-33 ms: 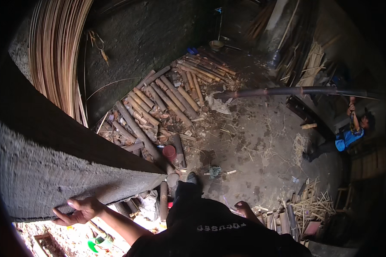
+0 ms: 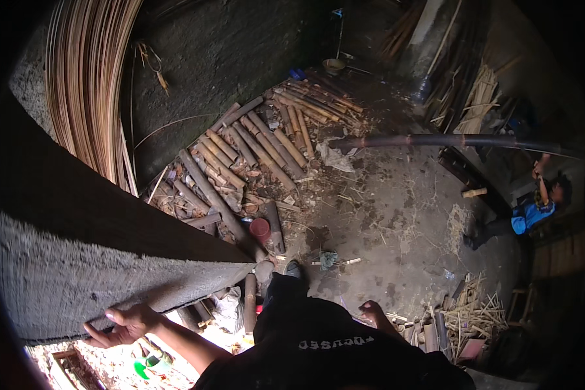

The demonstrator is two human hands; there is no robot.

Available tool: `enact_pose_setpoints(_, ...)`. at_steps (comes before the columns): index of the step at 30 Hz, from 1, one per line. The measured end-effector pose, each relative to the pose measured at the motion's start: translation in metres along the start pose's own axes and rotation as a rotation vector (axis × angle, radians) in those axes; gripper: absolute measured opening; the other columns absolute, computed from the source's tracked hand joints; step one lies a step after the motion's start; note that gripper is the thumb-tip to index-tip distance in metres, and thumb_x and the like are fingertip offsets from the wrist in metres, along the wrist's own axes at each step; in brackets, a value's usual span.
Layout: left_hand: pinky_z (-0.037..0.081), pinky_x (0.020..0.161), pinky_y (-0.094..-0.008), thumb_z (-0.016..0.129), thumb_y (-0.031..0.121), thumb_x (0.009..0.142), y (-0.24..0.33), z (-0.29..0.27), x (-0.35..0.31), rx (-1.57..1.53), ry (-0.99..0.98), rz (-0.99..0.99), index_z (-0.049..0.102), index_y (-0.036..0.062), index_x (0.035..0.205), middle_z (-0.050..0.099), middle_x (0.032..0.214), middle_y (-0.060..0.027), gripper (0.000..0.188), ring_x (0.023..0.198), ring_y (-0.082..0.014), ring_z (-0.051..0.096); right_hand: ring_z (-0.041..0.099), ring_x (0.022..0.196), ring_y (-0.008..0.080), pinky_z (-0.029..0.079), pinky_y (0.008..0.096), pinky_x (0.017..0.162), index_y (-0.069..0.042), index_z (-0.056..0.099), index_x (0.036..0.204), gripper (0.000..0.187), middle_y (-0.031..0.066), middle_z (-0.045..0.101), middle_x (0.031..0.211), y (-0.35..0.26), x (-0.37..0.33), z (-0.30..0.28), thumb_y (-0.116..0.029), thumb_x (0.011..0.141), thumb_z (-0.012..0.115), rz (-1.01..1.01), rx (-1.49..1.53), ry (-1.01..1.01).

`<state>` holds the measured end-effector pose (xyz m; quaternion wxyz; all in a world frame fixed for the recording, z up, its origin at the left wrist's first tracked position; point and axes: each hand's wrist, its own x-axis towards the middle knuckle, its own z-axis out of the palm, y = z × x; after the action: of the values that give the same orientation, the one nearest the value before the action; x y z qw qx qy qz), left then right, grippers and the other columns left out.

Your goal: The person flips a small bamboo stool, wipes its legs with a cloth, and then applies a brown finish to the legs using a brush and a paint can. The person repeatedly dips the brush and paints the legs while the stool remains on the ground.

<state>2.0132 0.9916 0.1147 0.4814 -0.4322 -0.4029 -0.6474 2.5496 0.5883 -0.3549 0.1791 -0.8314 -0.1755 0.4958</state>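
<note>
at the far left, a tall bundle of long, thin strips stood behind a rough grey concrete wall, which ran from the left rim toward the person's feet. the left hand touched this wall's lower edge, its thumb apart from its loosely bent fingers. a bright green object lay below that hand, in the sunlit strip. right of the wall, cut bamboo lengths lay in rows over littered ground, with a red bucket near their lower end. a crumpled green cloth lay on the floor beyond the shoe. the right hand hung near the person's side with its fingers bent; whether it held anything, i could not tell. farther right, a long dark pole stretched across, above a heap of split bamboo. at the far right, a co-worker in blue had both hands raised near the pole.
</note>
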Motion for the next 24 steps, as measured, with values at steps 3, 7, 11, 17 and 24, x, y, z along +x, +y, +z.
enact_pose_setpoints(3,0.026,0.113,-0.0449,0.066,0.027,0.09,-0.01,-0.005,0.014,0.089,-0.013,-0.041,0.048,-0.0013,0.128,0.049,0.134,-0.0143,0.051,0.132,-0.0261,0.038,0.062,0.059,0.0204,0.049,0.038,0.054,-0.004,0.064,0.083,0.021,0.0077,0.064,0.064,-0.097,0.05,-0.029,-0.022,0.083,0.074,-0.073,-0.067,0.026)
enact_pose_setpoints(7,0.047,0.099,-0.0512,0.063,0.022,0.086,-0.009,-0.001,0.004,-0.04,0.043,-0.299,0.043,0.0076,0.134,0.046,0.137,-0.0158,0.054,0.119,-0.0329,0.05,0.065,0.065,0.021,0.054,0.0363,0.061,-0.002,0.065,0.098,0.021,0.013,0.067,0.081,-0.191,0.13,-0.054,-0.021,0.09,0.062,-0.149,0.241,-0.019)
enact_pose_setpoints(11,0.048,0.099,-0.0501,0.061,0.024,0.088,0.049,0.056,-0.017,-0.127,0.107,-0.466,0.049,0.0055,0.13,0.052,0.13,-0.0174,0.047,0.112,-0.0338,0.055,0.067,0.067,0.021,0.055,0.0334,0.062,-0.004,0.062,0.116,0.032,0.0124,0.067,0.086,-0.299,0.213,-0.09,-0.024,0.09,0.064,-0.375,-0.221,0.012)
enact_pose_setpoints(17,0.049,0.097,-0.0481,0.06,0.024,0.09,0.086,0.143,-0.059,-0.038,0.059,-0.439,0.051,0.0033,0.127,0.055,0.126,-0.0179,0.043,0.109,-0.0326,0.057,0.07,0.076,0.0245,0.054,0.0375,0.076,-0.01,0.063,0.118,0.041,0.0155,0.071,0.091,-0.482,0.279,-0.103,-0.033,0.084,0.068,-0.405,-0.268,-0.135)
enact_pose_setpoints(24,0.051,0.095,-0.0459,0.058,0.024,0.092,0.119,0.331,-0.11,0.034,-0.022,-0.398,0.054,0.0007,0.124,0.058,0.121,-0.0185,0.039,0.106,-0.0312,0.06,0.067,0.062,0.0209,0.053,0.037,0.065,-0.006,0.066,0.099,0.032,0.0115,0.068,0.075,-0.596,0.444,-0.163,-0.029,0.079,0.074,-0.554,-0.465,0.001)
